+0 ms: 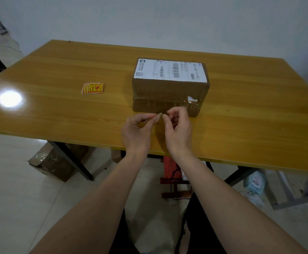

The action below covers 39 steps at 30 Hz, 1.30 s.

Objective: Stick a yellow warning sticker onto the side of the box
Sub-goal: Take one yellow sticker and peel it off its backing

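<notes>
A brown taped cardboard box (168, 94) with a white shipping label on top sits right of the table's middle. Just in front of its near side, my left hand (137, 130) and my right hand (179, 129) meet, fingertips pinching a small pale sticker (158, 117) between them; only its pale side shows, so I cannot tell its print. A small stack of yellow and red warning stickers (93, 88) lies on the table to the left of the box.
The wooden table (57, 110) has black legs, and a lamp glare sits on its left part. Under it are a cardboard box (54, 162), a red crate (171, 169) and wipe packs (256, 182) on the floor.
</notes>
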Available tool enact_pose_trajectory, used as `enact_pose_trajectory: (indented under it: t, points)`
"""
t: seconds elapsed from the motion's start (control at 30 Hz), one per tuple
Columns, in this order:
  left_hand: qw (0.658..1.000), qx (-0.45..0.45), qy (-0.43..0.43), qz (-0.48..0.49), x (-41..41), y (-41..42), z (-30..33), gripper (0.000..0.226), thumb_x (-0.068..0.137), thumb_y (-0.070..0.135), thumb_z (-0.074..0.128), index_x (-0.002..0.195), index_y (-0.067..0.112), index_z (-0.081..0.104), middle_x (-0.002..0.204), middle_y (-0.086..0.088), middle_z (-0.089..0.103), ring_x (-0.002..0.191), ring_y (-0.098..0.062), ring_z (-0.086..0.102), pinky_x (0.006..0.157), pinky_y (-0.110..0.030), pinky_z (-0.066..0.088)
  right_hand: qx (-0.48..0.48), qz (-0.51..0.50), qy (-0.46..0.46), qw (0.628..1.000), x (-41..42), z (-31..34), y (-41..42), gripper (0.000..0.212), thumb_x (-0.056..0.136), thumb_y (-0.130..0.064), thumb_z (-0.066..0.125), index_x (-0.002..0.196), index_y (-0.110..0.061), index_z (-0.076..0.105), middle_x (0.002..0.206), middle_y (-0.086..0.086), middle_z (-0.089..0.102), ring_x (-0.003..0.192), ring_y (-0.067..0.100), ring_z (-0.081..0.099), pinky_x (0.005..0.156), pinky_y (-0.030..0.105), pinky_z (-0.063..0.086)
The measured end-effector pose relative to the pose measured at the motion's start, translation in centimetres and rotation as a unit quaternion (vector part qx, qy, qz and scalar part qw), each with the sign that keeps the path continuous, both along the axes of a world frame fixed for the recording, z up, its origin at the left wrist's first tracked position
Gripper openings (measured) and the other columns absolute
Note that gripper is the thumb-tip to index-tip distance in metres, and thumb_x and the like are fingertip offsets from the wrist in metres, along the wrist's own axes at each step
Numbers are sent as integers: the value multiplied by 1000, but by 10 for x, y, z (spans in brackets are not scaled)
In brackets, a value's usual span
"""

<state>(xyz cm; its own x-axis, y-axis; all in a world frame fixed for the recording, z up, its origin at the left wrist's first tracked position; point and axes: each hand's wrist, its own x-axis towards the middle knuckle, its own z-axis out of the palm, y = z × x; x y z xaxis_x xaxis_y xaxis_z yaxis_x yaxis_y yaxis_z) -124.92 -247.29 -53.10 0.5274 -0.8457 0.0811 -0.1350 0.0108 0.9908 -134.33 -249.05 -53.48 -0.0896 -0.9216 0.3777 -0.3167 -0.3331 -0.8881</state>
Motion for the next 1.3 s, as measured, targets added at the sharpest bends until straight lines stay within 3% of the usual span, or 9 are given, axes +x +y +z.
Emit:
enact_pose_trajectory:
  t: [0.07, 0.2, 0.33, 0.53, 0.63, 0.8, 0.93, 1.17, 1.3]
  points:
    - [1000, 6, 5, 10, 0, -1, -1, 8, 74, 22, 78, 75, 29, 74, 85, 6, 74, 91, -14, 68, 88, -39, 55, 27, 18, -20, 999, -1, 3, 1, 12, 91, -17, 57, 80, -14, 53, 68, -6, 51, 63, 5, 47, 61, 25, 43]
    - [1000, 5, 2, 10, -1, -1, -1, 23, 77, 13, 74, 69, 33, 69, 83, 6, 74, 89, -15, 68, 88, -38, 55, 60, 76, -35, 995, -2, 6, 2, 30, 92, -26, 57, 68, -7, 61, 62, 11, 56, 60, 22, 51, 59, 34, 43]
    - [1000, 9, 9, 7, 0, 0, -1, 23, 78, 11, 73, 69, 32, 69, 82, 5, 73, 86, -15, 68, 88, -37, 55, 67, 91, -73, 991, -4, 9, 1, 28, 90, -25, 61, 68, -8, 62, 61, 4, 54, 62, 17, 50, 62, 33, 43]
    - [1000, 8, 2, 1, 0, 1, 1, 23, 79, 8, 72, 71, 29, 68, 78, 8, 72, 80, -9, 68, 80, -26, 55, 77, 96, -58, 991, -3, 9, 2, 21, 91, -19, 59, 70, -21, 62, 64, -5, 58, 64, 9, 54, 64, 26, 46]
    - [1000, 12, -1, 0, 0, 1, 3, 20, 78, 10, 73, 72, 28, 68, 77, 9, 71, 77, -6, 67, 78, -22, 53, 76, 97, -47, 991, -3, 7, 1, 18, 91, -14, 57, 76, -15, 65, 66, -5, 59, 65, 7, 55, 65, 24, 47]
    - [1000, 5, 14, 19, 1, 2, 2, 18, 79, 6, 71, 74, 23, 70, 81, 3, 73, 83, -12, 68, 82, -28, 55, 71, 105, -82, 989, -4, 7, 2, 17, 90, -15, 60, 76, -7, 64, 65, 3, 56, 64, 13, 52, 61, 26, 44]
    - [999, -2, 16, 29, 0, 2, 3, 27, 79, 2, 68, 70, 28, 68, 79, 5, 71, 87, -16, 67, 86, -32, 54, 67, 105, -73, 989, -2, 8, 3, 20, 83, -12, 69, 67, -21, 60, 60, -8, 52, 57, -1, 46, 57, 13, 41]
    - [999, 3, -36, 7, 0, 2, 0, 25, 79, 12, 71, 74, 37, 69, 86, 10, 73, 92, -10, 66, 82, -20, 50, 82, 92, -66, 990, -4, 6, 1, 10, 85, -13, 67, 75, -14, 65, 63, -4, 54, 62, 5, 49, 59, 13, 45]
    - [1000, -15, -19, 15, 2, 1, -1, 29, 74, 11, 75, 69, 39, 69, 84, 7, 72, 90, -15, 66, 84, -34, 54, 83, 90, -65, 990, -4, 5, -1, 10, 85, -9, 66, 77, -15, 65, 64, -6, 55, 61, 4, 50, 59, 15, 45]
